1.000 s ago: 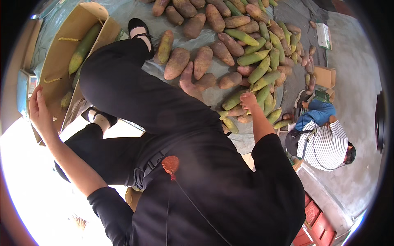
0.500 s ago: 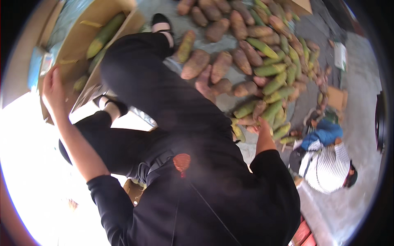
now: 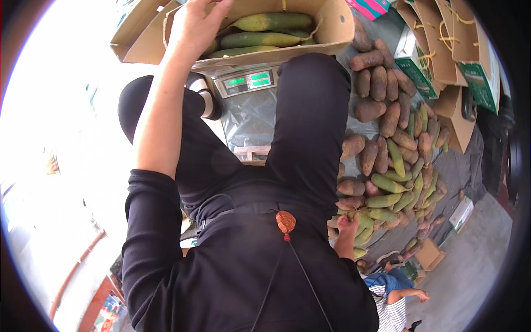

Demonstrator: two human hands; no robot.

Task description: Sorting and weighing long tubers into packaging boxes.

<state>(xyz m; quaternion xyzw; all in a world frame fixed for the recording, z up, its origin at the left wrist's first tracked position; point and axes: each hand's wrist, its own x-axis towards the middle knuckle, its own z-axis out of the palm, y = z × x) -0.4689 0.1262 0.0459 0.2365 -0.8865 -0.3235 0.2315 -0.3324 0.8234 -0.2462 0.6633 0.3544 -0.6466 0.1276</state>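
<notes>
left hand (image 3: 193, 30) sits over the left end of a cardboard box (image 3: 310, 51); fingertips run out of view, so its grip cannot be told. long green vegetables (image 3: 274, 22) lie inside; a scale (image 3: 246, 82) with lit display shows just below the near wall. right hand (image 3: 347, 227) is at the edge of a heap of green and brown roots (image 3: 383, 200); cannot tell whether it holds one. step in hand, judged: picking at the heap. next move calls for a secure grasp round one root's middle.
</notes>
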